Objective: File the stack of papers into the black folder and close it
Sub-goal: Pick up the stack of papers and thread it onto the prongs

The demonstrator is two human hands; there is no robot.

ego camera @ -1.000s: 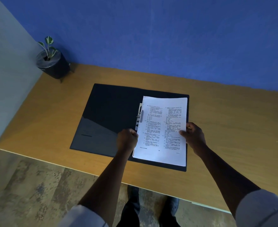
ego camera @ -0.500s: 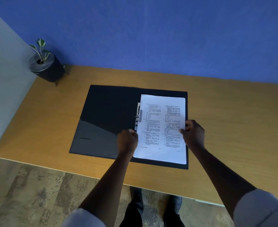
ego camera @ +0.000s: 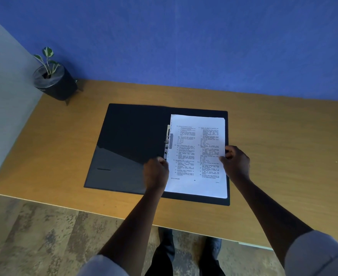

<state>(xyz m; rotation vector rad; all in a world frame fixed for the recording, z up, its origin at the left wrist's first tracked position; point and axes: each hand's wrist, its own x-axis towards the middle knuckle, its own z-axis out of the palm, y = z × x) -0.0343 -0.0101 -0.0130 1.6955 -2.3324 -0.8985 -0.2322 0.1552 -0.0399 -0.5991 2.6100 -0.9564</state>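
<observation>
Over open folder (ego camera: 136, 144), papers (ego camera: 198, 156) lengthwise away.

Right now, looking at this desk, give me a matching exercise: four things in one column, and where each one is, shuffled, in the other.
Things:
1. potted plant
2. stack of papers
3. left hand
4. metal clip

Places:
A. gripping the papers' left edge
B. far left corner of the desk
C. along the folder's spine
D. on the right half of the open black folder

Pairs: 1-B, 2-D, 3-A, 4-C
</observation>
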